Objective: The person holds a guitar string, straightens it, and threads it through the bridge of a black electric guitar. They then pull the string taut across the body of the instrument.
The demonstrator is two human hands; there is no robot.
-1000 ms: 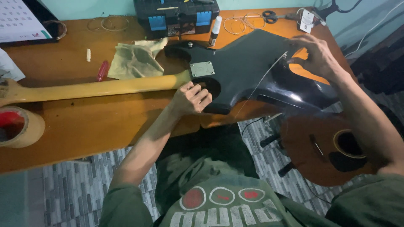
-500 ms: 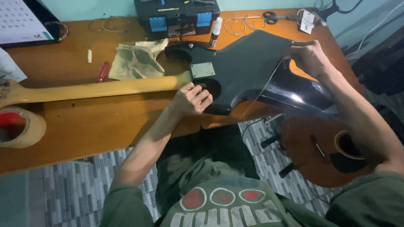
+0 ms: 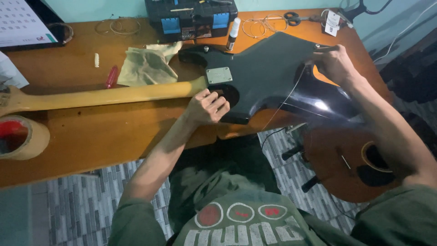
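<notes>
- A black electric guitar (image 3: 273,68) lies face down on the wooden bench (image 3: 91,132), with its back up.
- Its long yellow neck (image 3: 104,95) points to the left along the bench.
- A small silver plate (image 3: 219,75) sits where the neck meets the black body.
- The left hand (image 3: 207,107) is curled up, with its fingers bent in, and rests on the near edge of the body beside the neck joint.
- The right hand (image 3: 336,64) is closed around the far right end of the body.
- A thin string (image 3: 284,102) hangs down across the black body toward the floor.
- A crumpled tan cloth (image 3: 148,66) lies just behind the neck.
- A red tool (image 3: 111,76) and a small white piece (image 3: 96,59) lie left of the cloth.
- A black and blue toolbox (image 3: 191,18) stands at the back, with a small bottle (image 3: 233,33) next to it.
- Scissors (image 3: 296,18) lie at the back right.
- A roll of tape (image 3: 20,136) sits at the left edge.
- A brown guitar (image 3: 346,159) sits low, off the bench to the right.
</notes>
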